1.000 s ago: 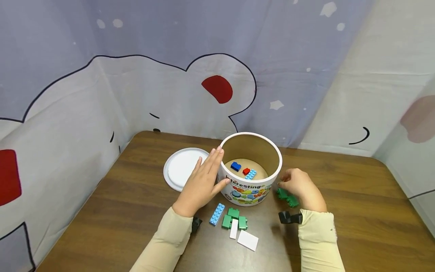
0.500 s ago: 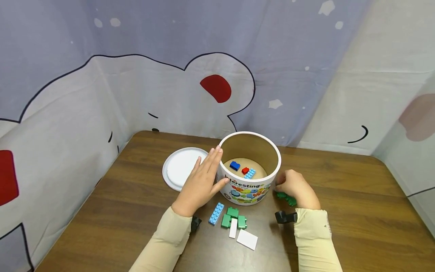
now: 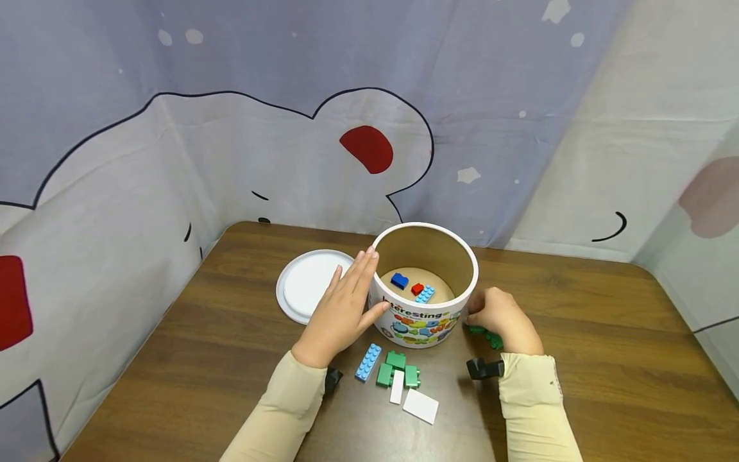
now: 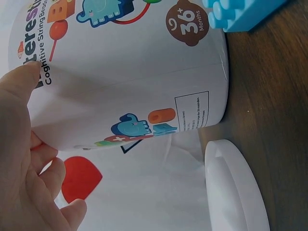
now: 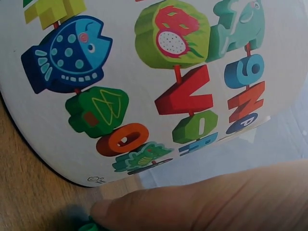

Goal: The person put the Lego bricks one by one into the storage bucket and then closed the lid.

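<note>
My left hand lies with straight fingers against the left side of a white printed bucket. In the left wrist view its thumb rests on the printed wall near the rim. On the bucket's right, my right hand bends down with curled fingers over green toy bricks. The right wrist view shows the thumb right at a green stud; the other fingers are hidden there. Inside the bucket lie a blue brick, a red brick and a light blue brick.
A round white lid lies left of the bucket. In front are a long light blue brick, several green bricks, a narrow white piece and a wider white piece. A printed curtain hangs behind the table.
My right hand has shifted slightly left toward the bucket and closed in on the green bricks, covering more of them. The left hand and the bucket have stayed in place.
</note>
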### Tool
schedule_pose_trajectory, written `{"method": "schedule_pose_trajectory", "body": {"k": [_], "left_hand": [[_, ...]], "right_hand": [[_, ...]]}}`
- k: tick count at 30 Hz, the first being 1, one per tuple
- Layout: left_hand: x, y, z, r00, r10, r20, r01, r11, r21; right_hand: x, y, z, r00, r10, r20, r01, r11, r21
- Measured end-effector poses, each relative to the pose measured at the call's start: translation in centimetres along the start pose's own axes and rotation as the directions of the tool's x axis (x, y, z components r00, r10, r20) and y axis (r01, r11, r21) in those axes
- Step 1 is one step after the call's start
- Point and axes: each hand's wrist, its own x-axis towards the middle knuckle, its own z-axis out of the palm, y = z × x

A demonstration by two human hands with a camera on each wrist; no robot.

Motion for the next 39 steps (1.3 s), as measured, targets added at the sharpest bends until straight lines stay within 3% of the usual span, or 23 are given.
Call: {"method": "schedule_pose_trajectory", "body": {"k": [12,18,23,29,39], "left_hand": [[0.1,0.0,0.1,1.000,0.001,0.001,-0.001,1.000,-0.003],[0.0,-0.1,0.1,1.000,0.006,-0.006,-0.006,1.000,-0.003],[0.0,-0.1,0.1,1.000,0.005,-0.001,-0.005,1.000,-0.006],[0.0,-0.1,0.1,1.000,0.008,-0.002,-0.008,1.000,-0.002],[0.0,-0.1,0.1,1.000,0.004,0.004,-0.004,1.000,-0.007]], "right_hand": [[0.1,0.3,-0.4,0.997,-0.033,-0.069,0.036,0.999,0.038],[-0.7,-0.5,-1.6,0.987,-0.008,-0.163,0.026,0.994,0.106],[-1.6,-1.2,-2.8,0.962,-0.003,-0.273,0.042,0.989,0.138],[-2.5,-2.3,-3.6,0.895,-0.043,-0.444,0.104,0.988,0.115],[-2.8,-4.1,-3.4,0.721,-0.103,-0.685,0.260,0.957,0.130]]}}
